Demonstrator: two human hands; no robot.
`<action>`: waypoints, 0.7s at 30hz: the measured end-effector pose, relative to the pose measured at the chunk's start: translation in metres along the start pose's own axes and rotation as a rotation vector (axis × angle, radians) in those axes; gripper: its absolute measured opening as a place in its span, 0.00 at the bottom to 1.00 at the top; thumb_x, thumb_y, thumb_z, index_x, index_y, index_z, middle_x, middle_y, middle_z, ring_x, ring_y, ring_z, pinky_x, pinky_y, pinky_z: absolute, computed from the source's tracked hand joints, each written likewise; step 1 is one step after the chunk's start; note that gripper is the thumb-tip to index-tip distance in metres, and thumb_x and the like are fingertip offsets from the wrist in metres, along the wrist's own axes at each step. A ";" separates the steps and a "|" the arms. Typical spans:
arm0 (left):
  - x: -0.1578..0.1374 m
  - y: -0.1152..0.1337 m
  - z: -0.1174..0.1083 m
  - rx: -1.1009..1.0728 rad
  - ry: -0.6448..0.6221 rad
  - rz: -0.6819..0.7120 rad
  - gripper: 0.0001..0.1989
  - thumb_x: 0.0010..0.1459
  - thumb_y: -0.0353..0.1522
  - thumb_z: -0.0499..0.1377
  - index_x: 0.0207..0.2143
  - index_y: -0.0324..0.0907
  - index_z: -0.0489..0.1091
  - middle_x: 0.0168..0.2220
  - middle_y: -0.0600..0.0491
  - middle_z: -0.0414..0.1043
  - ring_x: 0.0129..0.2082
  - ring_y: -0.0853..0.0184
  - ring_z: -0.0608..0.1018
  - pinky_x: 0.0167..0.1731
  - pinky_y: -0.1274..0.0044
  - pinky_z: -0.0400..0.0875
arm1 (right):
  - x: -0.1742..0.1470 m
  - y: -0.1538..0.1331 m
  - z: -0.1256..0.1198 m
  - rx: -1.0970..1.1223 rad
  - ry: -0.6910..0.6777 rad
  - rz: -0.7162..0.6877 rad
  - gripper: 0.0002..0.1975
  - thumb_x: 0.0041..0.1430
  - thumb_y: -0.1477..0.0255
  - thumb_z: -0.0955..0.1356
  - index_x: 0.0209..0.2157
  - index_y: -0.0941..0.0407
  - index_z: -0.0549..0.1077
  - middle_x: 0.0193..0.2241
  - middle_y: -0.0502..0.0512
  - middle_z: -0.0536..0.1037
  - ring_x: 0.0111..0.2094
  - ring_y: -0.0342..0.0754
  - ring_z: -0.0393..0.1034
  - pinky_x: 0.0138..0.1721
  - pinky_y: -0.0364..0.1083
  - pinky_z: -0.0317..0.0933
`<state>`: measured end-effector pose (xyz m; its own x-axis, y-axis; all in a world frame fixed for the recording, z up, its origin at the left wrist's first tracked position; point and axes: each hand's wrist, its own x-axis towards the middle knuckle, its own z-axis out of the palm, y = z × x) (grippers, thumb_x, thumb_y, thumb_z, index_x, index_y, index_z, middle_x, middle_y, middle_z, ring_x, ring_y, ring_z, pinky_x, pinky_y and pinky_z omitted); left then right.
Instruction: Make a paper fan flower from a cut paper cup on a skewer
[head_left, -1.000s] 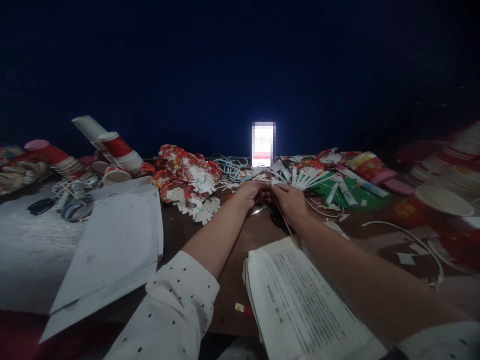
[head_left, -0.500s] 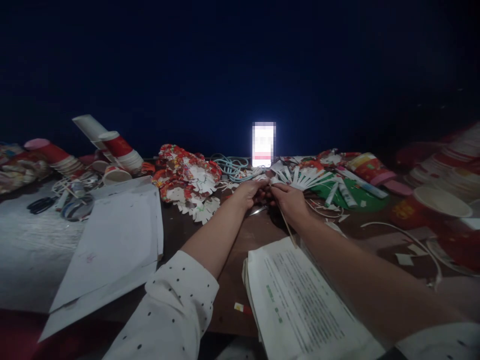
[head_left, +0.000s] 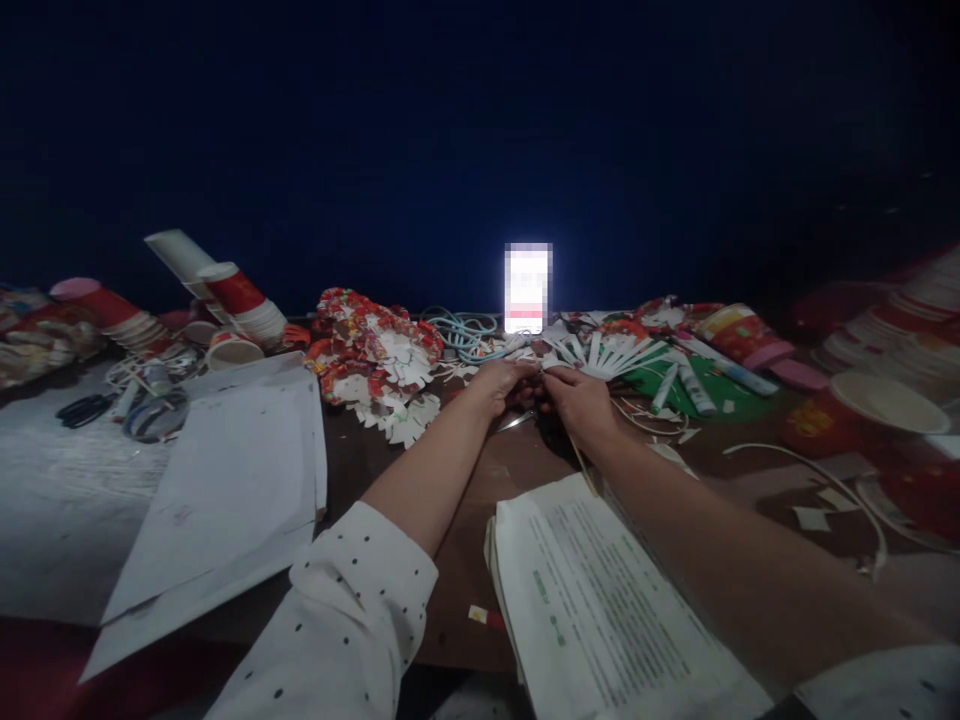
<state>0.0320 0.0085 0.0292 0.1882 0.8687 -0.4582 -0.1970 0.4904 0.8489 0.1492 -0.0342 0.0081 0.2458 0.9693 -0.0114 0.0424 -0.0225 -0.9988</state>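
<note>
Both hands meet at the middle of the table, fingertips close together. My left hand [head_left: 496,388] is closed in a pinch; what lies between its fingers is too small and dark to make out. My right hand [head_left: 579,402] is closed too, and a thin pale strip [head_left: 581,462] hangs from it toward a printed paper stack [head_left: 600,600]. Just beyond the right hand spreads a white paper piece cut into narrow strips [head_left: 611,356], like a fan. Beneath the hands lies a small shiny metal thing [head_left: 517,421], partly hidden.
Behind the hands stands a lit phone [head_left: 528,290]. Left are red-and-white cut paper pieces [head_left: 375,345], stacked paper cups [head_left: 244,300], white sheets [head_left: 232,470] and black-handled scissors [head_left: 84,408]. Glue-like tubes [head_left: 696,390] lie on a green sheet [head_left: 735,385]; more cups [head_left: 885,402] are at right.
Very little differs. The fingers of both hands shift slightly at the pinch, and the thin strip moves a little by the right wrist.
</note>
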 end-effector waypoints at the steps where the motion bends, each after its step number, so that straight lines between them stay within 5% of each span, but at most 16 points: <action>1: 0.001 0.000 0.000 0.003 -0.005 0.000 0.07 0.51 0.26 0.69 0.29 0.38 0.73 0.19 0.56 0.71 0.17 0.75 0.73 0.18 0.86 0.63 | 0.000 0.000 -0.001 -0.012 -0.005 -0.013 0.06 0.47 0.69 0.69 0.25 0.55 0.78 0.21 0.48 0.77 0.22 0.43 0.70 0.21 0.39 0.64; 10: -0.001 0.000 0.003 0.017 0.034 0.011 0.05 0.54 0.26 0.67 0.28 0.38 0.73 0.21 0.55 0.72 0.19 0.75 0.73 0.20 0.84 0.65 | -0.002 -0.005 -0.002 -0.049 0.069 0.001 0.15 0.53 0.60 0.70 0.31 0.58 0.81 0.23 0.50 0.79 0.21 0.45 0.69 0.21 0.42 0.66; 21: 0.001 -0.004 0.008 -0.043 0.021 0.019 0.08 0.50 0.28 0.70 0.28 0.39 0.73 0.19 0.56 0.71 0.18 0.76 0.70 0.18 0.86 0.64 | -0.005 -0.011 0.003 0.000 0.171 0.050 0.11 0.52 0.63 0.69 0.26 0.56 0.79 0.24 0.52 0.80 0.25 0.47 0.73 0.24 0.42 0.68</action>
<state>0.0406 0.0075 0.0275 0.1641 0.8790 -0.4477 -0.2414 0.4758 0.8458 0.1448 -0.0379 0.0186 0.4088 0.9111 -0.0526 0.0262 -0.0693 -0.9973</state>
